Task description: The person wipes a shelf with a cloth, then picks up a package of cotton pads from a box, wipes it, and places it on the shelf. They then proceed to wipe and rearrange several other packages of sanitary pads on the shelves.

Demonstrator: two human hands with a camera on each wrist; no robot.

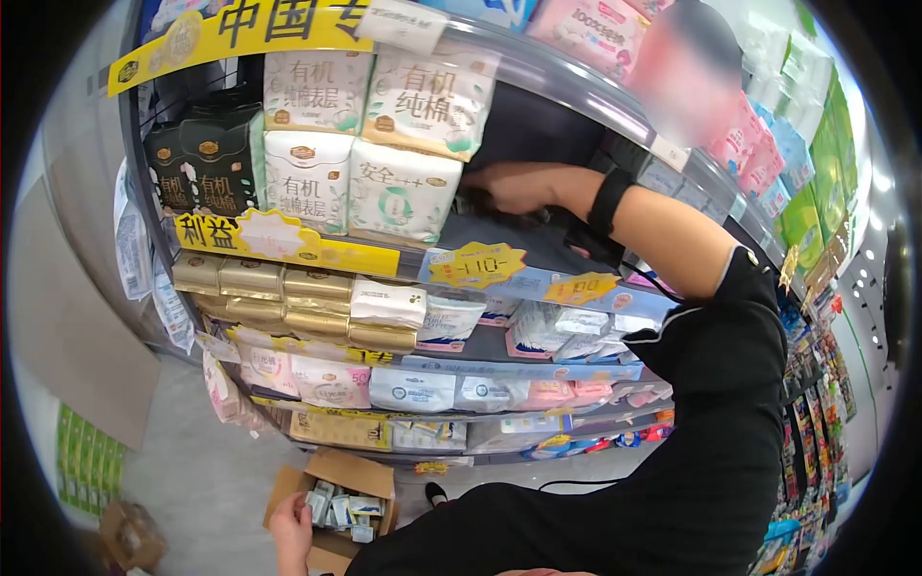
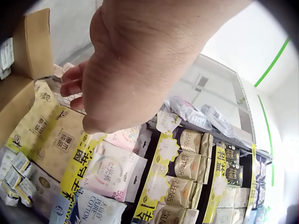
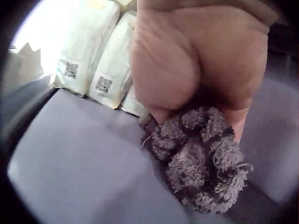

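Observation:
My right hand [image 1: 519, 187] reaches deep into the upper shelf, beside the white packs. In the right wrist view its fingers are bunched round a crumpled grey, shaggy cleaning cloth [image 3: 201, 163], which lies over the grey shelf board [image 3: 79, 154]. White and pale green packs [image 3: 88, 56] stand beside that hand. Low on the left, my left hand [image 1: 291, 533] hangs loosely by the open cardboard box [image 1: 355, 470] of small packets [image 1: 338, 509]. The left wrist view shows this hand [image 2: 126, 74] with loosely bent fingers and nothing visible in it, in front of the lower shelf packs.
Gold packs [image 1: 317, 288] fill the shelf below, with pink packs [image 1: 331, 384] and blue ones lower down. Yellow price strips [image 1: 288, 245] run along the shelf edges. Black packs [image 1: 211, 163] stand at the upper left. Another brown box [image 1: 133, 536] sits on the floor.

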